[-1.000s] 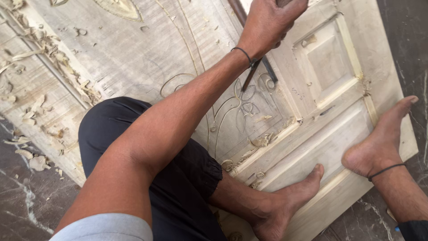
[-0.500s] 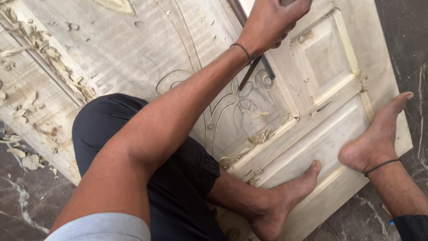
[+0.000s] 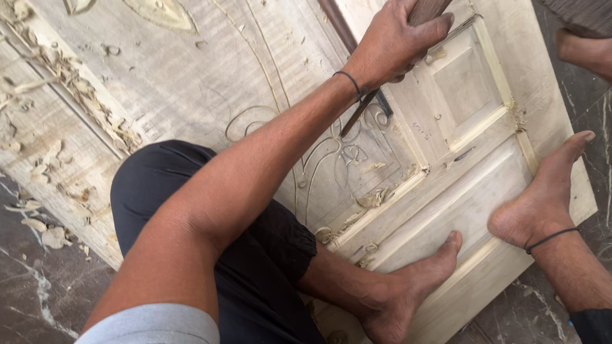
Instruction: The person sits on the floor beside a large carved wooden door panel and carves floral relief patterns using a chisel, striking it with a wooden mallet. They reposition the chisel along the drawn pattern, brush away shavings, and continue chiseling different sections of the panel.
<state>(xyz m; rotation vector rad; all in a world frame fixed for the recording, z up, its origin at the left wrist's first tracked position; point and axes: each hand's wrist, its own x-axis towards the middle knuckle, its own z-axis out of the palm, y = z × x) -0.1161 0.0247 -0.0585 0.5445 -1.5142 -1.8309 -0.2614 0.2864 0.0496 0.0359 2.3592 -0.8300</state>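
Observation:
My left hand (image 3: pixel 392 48) reaches out along my bare forearm and is closed around the wooden handle of a chisel (image 3: pixel 362 113). Its dark metal blade slants down onto scroll carving cut into a pale wooden door panel (image 3: pixel 472 83). I sit on the panel in dark trousers (image 3: pixel 255 255), with both bare feet pressed on it: one foot (image 3: pixel 414 293) near the bottom, the other (image 3: pixel 542 204) at the right with a black band at the ankle. A patch of skin (image 3: pixel 583 54) at the top right edge, below a dark wooden object (image 3: pixel 577 9), may be my right hand; its grip is hidden.
Wood shavings and chips (image 3: pixel 95 114) lie along the panel's left moulding and on the dark marble floor (image 3: pixel 38 293). The panel has raised rectangular fields and a carved leaf shape (image 3: pixel 162 13) at the top. The floor shows again at the right (image 3: pixel 599 146).
My left hand keeps its hold on the chisel at about the same spot on the carving. The skin patch and dark object at the top right have come into view.

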